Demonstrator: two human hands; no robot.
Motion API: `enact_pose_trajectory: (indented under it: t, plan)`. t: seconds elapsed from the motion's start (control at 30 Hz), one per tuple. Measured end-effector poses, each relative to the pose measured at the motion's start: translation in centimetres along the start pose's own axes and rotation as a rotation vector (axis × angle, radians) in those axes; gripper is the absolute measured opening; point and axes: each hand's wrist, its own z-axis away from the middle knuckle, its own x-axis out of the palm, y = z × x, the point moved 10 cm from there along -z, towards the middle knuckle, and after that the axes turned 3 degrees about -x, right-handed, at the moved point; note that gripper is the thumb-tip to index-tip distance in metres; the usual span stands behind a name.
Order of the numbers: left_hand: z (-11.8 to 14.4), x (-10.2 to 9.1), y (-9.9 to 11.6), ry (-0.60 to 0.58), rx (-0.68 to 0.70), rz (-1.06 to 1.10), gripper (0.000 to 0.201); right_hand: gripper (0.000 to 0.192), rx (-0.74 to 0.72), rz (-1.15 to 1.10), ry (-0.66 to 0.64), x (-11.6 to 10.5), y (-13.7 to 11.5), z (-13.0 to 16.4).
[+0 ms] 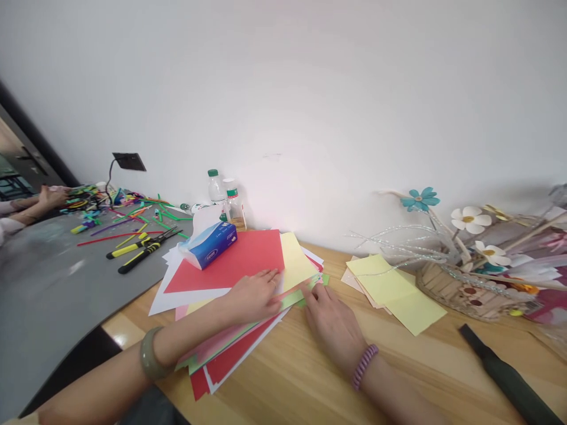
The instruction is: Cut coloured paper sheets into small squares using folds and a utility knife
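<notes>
Forearms (101, 378), left hand (254, 298) flat, right hand (333, 320) curled, grip unclear, on fanned multicoloured paper (248, 254)

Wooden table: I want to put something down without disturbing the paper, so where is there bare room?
Bare wood shows between the right hand, the yellow sheets and the dark tool; also in front, between the paper stack and the right arm. Crowded: the stack, with the left hand and tissue pack on it, and the flower basket's corner.

Matt paper sheets (261, 251), smooth wooden table (274, 372), glossy plastic tissue pack (217, 243)
</notes>
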Motion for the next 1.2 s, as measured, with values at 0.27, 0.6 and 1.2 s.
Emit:
enact_pose_trajectory:
  t: [0.27, 0.6, 1.2]
  plan:
    - [-1.0, -2.2, -1.8, 0.041, -0.045, 0.239, 0.031, 0.031, 0.004, -0.012, 0.005, 0.1, 0.0, 0.0]
    - [-2.2, -1.7, -6.1, 0.02, -0.211, 0.698, 0.028, 0.028, 0.007, -0.041, 0.018, 0.0, 0.2, 0.1]
    - [-0.7, -2.4, -6.1, 0.295, -0.244, 0.545, 0.024, 0.03, -0.003, -0.11, 0.043, 0.1, 0.4, 0.2]
